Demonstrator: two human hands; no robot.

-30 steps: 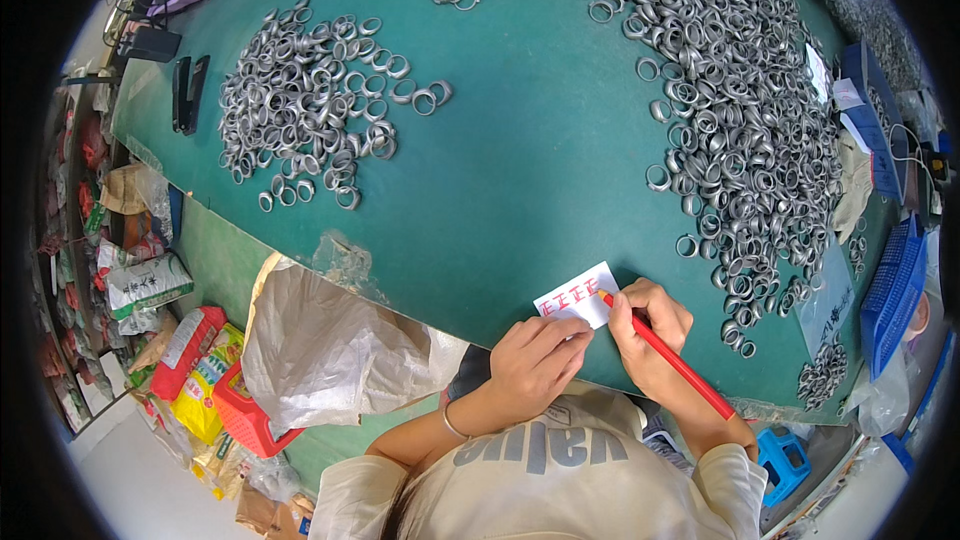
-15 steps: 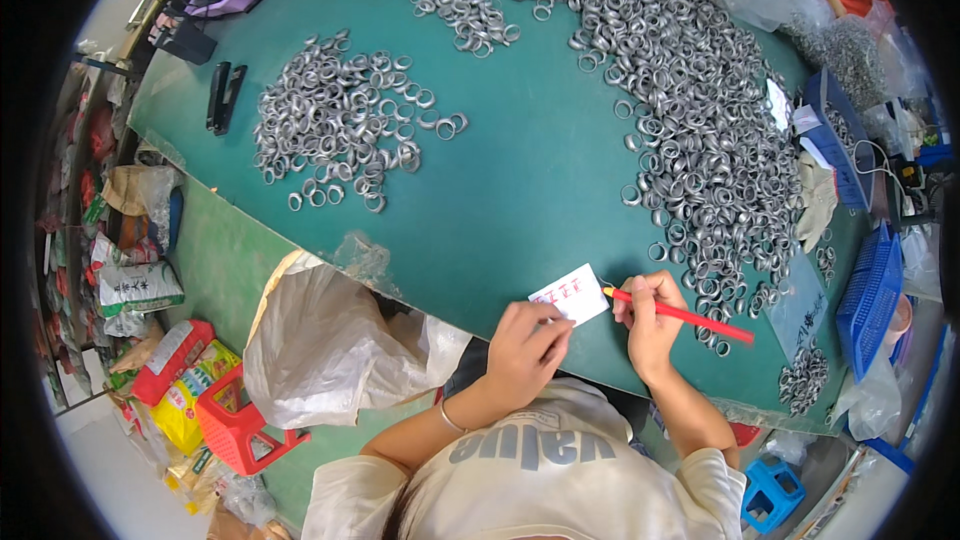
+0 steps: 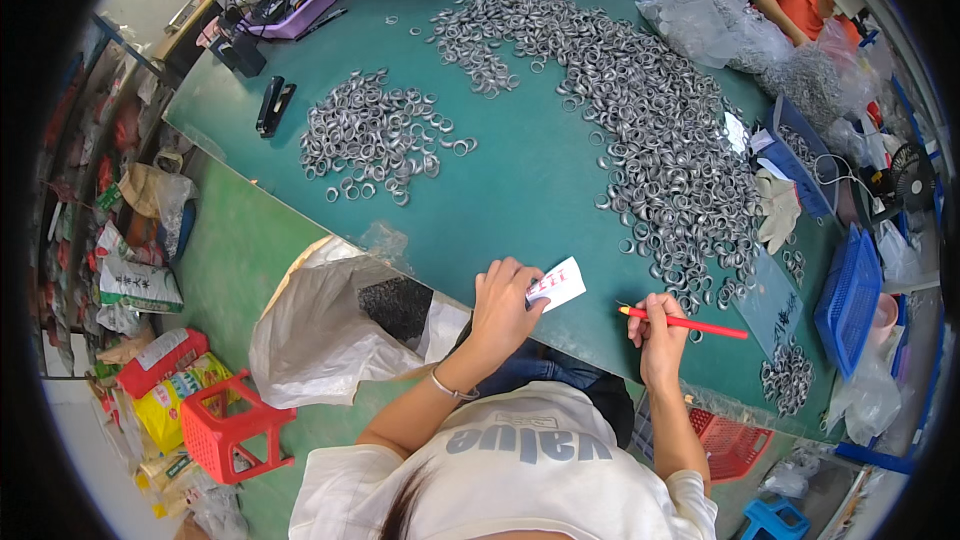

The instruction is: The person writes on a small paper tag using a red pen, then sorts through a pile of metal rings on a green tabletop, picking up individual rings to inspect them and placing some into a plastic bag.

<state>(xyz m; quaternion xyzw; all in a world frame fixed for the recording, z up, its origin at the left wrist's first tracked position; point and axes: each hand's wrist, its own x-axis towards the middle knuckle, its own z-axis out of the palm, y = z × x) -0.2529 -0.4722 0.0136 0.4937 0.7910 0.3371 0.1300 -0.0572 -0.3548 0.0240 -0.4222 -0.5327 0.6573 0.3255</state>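
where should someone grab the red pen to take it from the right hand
Probably best to pinch the red pen by its rear barrel, coming from the person's right: the right hand holds it near the yellow front end, and the straight, slim rear part sticks out past that hand.

One red pen [image 3: 705, 326], one white card [image 3: 566, 286], one black stapler [image 3: 274, 107], one red stool [image 3: 208, 437], hundreds of grey rings [image 3: 685, 140]

1. Card [image 3: 562, 283]: white, rectangular, red marks on its face; tilted in the left hand [image 3: 505, 302], near the edge of the table [image 3: 480, 205].
2. Pen [image 3: 708, 327]: red barrel, yellow near the tip; held in the right hand [image 3: 659, 335], tip leftward, apart from the card.
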